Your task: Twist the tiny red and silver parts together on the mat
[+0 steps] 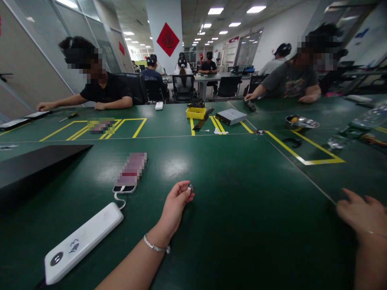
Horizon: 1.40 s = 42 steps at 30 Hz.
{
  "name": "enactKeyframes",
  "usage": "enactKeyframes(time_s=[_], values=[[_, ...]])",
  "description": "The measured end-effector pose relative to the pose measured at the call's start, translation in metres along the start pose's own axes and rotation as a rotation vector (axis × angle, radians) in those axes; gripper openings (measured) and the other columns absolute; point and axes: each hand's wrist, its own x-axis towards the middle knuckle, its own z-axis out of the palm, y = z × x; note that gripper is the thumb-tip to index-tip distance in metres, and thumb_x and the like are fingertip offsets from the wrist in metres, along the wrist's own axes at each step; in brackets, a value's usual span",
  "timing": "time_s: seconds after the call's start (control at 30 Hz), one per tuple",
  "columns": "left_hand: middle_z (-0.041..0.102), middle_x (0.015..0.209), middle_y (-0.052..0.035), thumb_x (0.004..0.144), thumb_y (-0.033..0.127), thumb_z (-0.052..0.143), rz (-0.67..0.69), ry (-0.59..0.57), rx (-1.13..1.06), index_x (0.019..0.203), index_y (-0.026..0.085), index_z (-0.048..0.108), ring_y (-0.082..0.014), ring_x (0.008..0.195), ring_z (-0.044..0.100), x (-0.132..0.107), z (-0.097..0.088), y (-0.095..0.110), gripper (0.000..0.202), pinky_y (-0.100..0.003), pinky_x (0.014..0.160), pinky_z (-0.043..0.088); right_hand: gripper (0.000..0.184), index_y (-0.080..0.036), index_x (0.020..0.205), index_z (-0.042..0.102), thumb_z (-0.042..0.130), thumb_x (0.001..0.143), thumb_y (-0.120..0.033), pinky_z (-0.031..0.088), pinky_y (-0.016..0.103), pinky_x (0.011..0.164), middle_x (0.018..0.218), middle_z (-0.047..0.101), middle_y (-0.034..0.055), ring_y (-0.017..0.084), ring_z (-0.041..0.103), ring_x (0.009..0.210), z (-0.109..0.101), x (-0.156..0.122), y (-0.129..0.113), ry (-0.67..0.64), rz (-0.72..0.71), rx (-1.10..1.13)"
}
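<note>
Nearest you, to the left of your left grip [177, 198] and a bit closer in: white power bank [83, 243] on the green surface [242, 237], lying at a slant. Silvery bracelet [155, 245] on the wrist just behind that grip. Left grip itself: grasping a small whitish-and-metallic piece [190, 187], pinched between thumb and forefinger, poking out at the fingertips; too small to identify. Can't tell whether that hand touches the surface. Your right grip [361, 213], well off to the right, blurred: released, fingers spread and bent, well apart from the piece. White cable [121, 200] left of the left grip, running from the power bank's far end to a phone [132, 169], screen pixelated, left of the grip and slightly beyond. Farther left, a big black slab [39, 163]. Beyond the grips: black curved item [292, 142] by yellow tape, grey box [231, 117], metal dish [302, 122] off right, yellow tray [196, 113] with dark stuff piled in it. Farthest across, two seated people, one left, one right; the right one's hand is at a dark cylinder [250, 106].
</note>
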Motion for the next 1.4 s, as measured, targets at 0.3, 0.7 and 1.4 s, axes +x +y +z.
enactKeyframes(time_s=[0.3, 0.7, 1.4], values=[[0.056, 0.077, 0.0014, 0.068, 0.02, 0.06, 0.019, 0.024, 0.002, 0.095, 0.018, 0.058, -0.0091, 0.068, 0.055, -0.002, 0.001, 0.001, 0.028, -0.022, 0.066, 0.044, 0.009, -0.024, 0.055, 0.061, 0.056, 0.052, -0.032, 0.027, 0.042, 0.056, 0.072, 0.05, 0.0151, 0.036, 0.05, 0.082, 0.004, 0.006, 0.019, -0.327, 0.752, -0.263], [0.059, 0.077, 0.0003, 0.065, 0.018, 0.062, 0.115, 0.036, 0.104, 0.087, 0.016, 0.054, -0.0104, 0.07, 0.057, 0.001, 0.001, -0.002, 0.024, -0.025, 0.07, 0.045, 0.021, -0.022, 0.08, 0.063, 0.052, 0.067, -0.035, 0.036, 0.035, 0.061, 0.082, 0.059, 0.0079, 0.021, 0.053, 0.072, 0.011, 0.001, -0.19, -0.246, 0.29, 0.29], [0.064, 0.079, -0.0007, 0.062, 0.013, 0.064, 0.123, -0.033, 0.235, 0.08, 0.016, 0.052, -0.0111, 0.074, 0.059, 0.0, 0.002, 0.001, 0.021, -0.023, 0.071, 0.044, 0.018, -0.017, 0.071, 0.062, 0.073, 0.056, -0.02, 0.042, 0.021, 0.06, 0.074, 0.062, 0.0008, 0.008, 0.054, 0.062, 0.053, -0.064, -0.355, -0.911, 0.625, 1.759]])
